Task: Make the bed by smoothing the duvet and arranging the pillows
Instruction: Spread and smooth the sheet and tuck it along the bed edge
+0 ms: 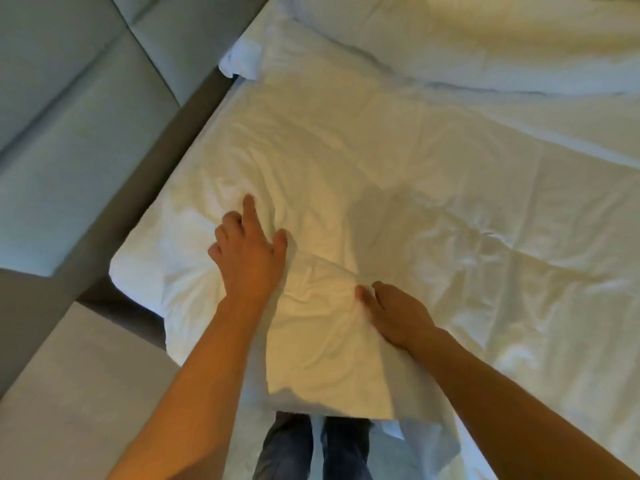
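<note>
Pillow, white, rumpled, soft cloth [311, 341], lies at bed's near left corner. Our left hand [247, 252] presses its top; right hand [398, 317] at its right edge, fingers hidden, grip unclear. We judge it light, floppy: hold both ends.

my left hand [247, 252] reaches forward palm down, index straight, thumb spread; right hand [394, 315] lies palm down, fingers hidden.

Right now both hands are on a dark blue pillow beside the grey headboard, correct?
Not quite: the pillow is white, not dark blue. The head view shows the left hand and right hand both on it, beside the grey headboard.
</note>
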The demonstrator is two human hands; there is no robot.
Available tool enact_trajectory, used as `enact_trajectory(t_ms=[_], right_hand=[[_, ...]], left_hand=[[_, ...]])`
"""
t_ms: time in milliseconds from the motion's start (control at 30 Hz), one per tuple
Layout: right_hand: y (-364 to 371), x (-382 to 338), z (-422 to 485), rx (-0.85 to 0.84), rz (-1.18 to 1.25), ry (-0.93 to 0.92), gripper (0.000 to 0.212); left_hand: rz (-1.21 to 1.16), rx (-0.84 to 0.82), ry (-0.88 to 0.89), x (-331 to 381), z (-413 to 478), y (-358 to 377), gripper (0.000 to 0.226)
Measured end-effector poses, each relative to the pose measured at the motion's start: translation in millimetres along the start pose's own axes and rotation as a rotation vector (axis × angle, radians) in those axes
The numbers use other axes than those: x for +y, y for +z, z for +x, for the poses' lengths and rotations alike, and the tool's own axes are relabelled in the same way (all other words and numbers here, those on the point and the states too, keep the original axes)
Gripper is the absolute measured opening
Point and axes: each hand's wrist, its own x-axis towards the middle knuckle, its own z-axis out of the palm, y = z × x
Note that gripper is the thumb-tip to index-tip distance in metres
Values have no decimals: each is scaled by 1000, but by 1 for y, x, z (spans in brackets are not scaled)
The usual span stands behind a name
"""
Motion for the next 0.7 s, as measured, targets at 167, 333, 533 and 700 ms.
enact_trajectory(t_ms=[167, 333, 533, 700], right_hand=[[65, -5, 10, 91, -208, 57, 81], [77, 5, 25, 78, -183, 80, 49], [98, 1, 31, 189, -181, 115, 50], [116, -23, 24, 273, -296, 232, 61]], left_hand=[[-73, -786, -130, -112, -22, 69, 80], [-185, -267, -112, -181, -32, 51, 62], [-331, -28, -1024, -232, -5, 33, 86], [-991, -179, -1343, -261, -5, 33, 94]])
